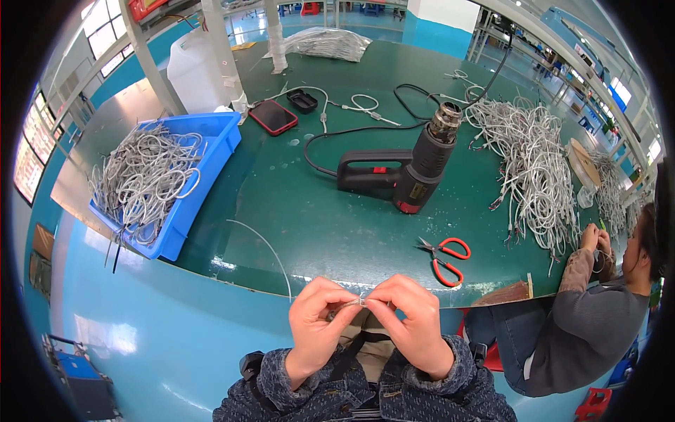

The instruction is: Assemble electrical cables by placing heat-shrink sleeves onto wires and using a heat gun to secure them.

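Note:
Just off the near edge of the table, my left hand (314, 325) and my right hand (413, 322) meet, thumbs and forefingers closed. Both pinch a thin grey cable (348, 304) with a small whitish piece at the meeting point; the fingers hide most of it. A slim white cable (264, 243) curves over the green tabletop and drops toward my left hand; whether it is the same cable I cannot tell. Red-handled cutters (447, 261) lie ahead of my right hand, jaws slightly apart. Beyond them a black heat gun (422, 169) rests with its metal nozzle pointing up and away.
A blue bin (200, 190) heaped with grey cables stands at the left table edge. Bundled white cables (527, 158) cover the right side. A red-edged phone (273, 117) and small black tray (302, 100) lie farther back. At right, a co-worker (598, 309) sits handling something small.

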Tool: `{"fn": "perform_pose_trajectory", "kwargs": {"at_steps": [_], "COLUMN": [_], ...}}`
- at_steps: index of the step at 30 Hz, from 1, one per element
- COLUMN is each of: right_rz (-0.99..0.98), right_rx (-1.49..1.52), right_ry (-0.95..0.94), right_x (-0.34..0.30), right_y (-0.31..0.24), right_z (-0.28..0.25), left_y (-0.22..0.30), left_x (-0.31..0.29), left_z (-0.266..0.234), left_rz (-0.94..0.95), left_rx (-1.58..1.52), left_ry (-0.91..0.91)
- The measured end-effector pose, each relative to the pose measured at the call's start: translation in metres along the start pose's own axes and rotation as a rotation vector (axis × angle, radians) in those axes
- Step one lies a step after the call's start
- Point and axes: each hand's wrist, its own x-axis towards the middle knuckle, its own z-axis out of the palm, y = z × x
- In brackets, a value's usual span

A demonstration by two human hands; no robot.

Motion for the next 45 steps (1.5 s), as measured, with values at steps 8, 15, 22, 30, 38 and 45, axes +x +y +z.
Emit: {"fn": "perform_pose_trajectory", "kwargs": {"at_steps": [8,15,22,30,38,45], "right_rz": [0.036,0.082,0.195,-0.033,-0.081,-0.099], "right_rx": [-0.147,-0.951,-0.685,-0.12,-0.182,-0.22], "right_ry": [-0.009,0.009,-0.179,-0.038,0.019,0.01], "right_x": [0.007,0.001,0.006,-0.02,-0.021,-0.023], "right_y": [0.012,0.09,0.073,0.02,0.017,0.019], "right_z": [-0.013,-0.067,-0.055,0.029,0.037,0.037], "left_y": [-0.003,-0.002,0.003,0.001,-0.006,-0.006], "left_x": [0.0,0.002,0.005,0.002,-0.003,-0.003], "left_z": [-0.004,-0.004,-0.004,0.001,-0.002,-0.002], "left_rz": [-0.103,-0.305,-0.296,-0.195,-0.147,-0.119], "left_rx": [-0.186,-0.497,-0.517,-0.451,-0.434,-0.451], "left_ry": [0.02,-0.004,0.012,0.081,0.089,0.072]}}
